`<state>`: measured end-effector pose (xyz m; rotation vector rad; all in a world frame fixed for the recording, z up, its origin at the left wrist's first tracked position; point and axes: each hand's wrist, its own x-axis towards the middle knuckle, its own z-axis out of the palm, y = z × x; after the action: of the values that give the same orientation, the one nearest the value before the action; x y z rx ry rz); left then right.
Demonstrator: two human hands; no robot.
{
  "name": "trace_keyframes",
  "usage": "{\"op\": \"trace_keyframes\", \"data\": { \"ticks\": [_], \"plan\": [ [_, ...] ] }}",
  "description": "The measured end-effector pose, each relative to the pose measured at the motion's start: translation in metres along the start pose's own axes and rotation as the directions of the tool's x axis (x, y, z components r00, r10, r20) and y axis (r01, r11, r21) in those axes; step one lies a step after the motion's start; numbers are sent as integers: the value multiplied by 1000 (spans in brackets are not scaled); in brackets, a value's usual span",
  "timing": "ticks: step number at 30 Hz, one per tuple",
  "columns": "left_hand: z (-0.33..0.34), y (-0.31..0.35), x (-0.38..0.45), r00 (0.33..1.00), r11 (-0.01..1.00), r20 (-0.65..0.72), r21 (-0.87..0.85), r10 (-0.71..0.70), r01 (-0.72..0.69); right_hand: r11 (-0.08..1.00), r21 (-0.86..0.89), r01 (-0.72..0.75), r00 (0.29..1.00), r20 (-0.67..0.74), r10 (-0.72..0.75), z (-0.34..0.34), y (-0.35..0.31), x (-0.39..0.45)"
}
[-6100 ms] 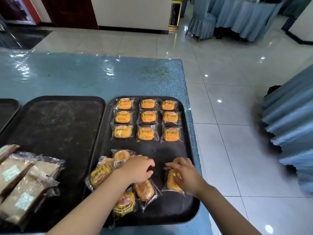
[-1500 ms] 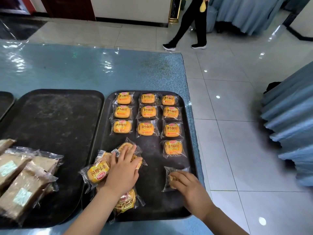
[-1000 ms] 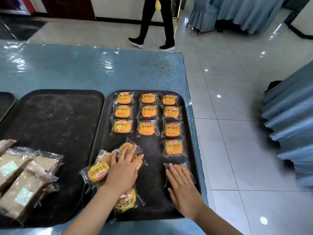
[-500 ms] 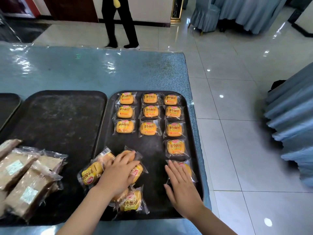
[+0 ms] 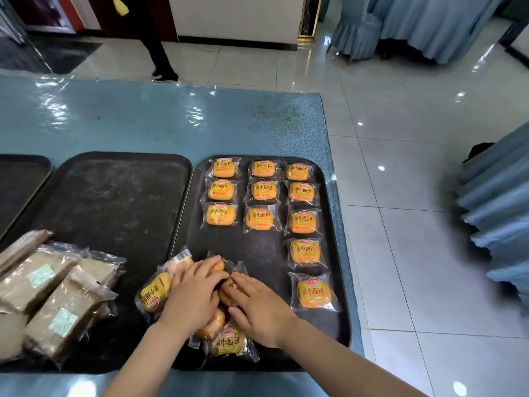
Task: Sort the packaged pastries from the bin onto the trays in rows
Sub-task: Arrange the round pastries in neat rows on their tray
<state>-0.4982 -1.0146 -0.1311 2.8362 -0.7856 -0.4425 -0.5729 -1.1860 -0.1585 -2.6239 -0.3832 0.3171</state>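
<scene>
Yellow packaged pastries (image 5: 259, 219) lie in rows on the right black tray (image 5: 252, 253); the nearest of the right column (image 5: 313, 293) lies flat and untouched. A loose pile of pastries (image 5: 154, 293) fills the tray's near left corner. My left hand (image 5: 191, 293) rests on top of the pile with relaxed fingers. My right hand (image 5: 257, 308) lies beside it, its straight fingers over one pastry of the pile (image 5: 227, 295) and the thumb spread at the near side. One more pack (image 5: 229, 343) shows below both hands.
An adjacent black tray (image 5: 114, 210) holds brown wrapped bread packs (image 5: 57, 296) at its near left. A third tray's corner (image 5: 17, 181) shows at far left. The blue table (image 5: 143, 118) ends just right of the pastry tray. A person (image 5: 157, 53) walks beyond it.
My right hand left the pastry at the near end of the right column and moved left onto the pile. My left hand stayed on the pile. The walking person moved left.
</scene>
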Motion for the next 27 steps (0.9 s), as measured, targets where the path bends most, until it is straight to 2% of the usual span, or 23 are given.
{"op": "trace_keyframes", "data": {
  "ticks": [4,7,9,13,16,18,23,27],
  "plan": [
    [2,-1,-5,1000,999,-18,-29,-22,21,1000,-26,2,1000,-30,-3,-12,18,-7],
    [4,2,-6,1000,998,-18,-60,-19,18,987,-161,-11,992,-124,-10,-13,21,-7],
    [5,4,-6,1000,998,-18,-61,-13,12,983,-177,-57,988,-148,31,-8,18,-4],
    [3,8,-2,999,999,-39,-54,-6,4,993,-118,-27,999,-20,25,-10,15,8],
    [-5,14,0,999,1000,-29,-12,-29,28,979,-165,119,991,77,-108,-29,18,18],
    [-11,18,3,999,999,-26,-1,-37,37,966,-195,170,984,94,-154,-37,24,19],
    [-12,21,14,999,995,-27,-94,20,-22,976,-209,-64,989,-142,34,-23,22,-8],
    [-4,22,25,978,976,79,-113,195,-186,959,-222,-176,983,-85,161,5,12,-24]
  ]
}}
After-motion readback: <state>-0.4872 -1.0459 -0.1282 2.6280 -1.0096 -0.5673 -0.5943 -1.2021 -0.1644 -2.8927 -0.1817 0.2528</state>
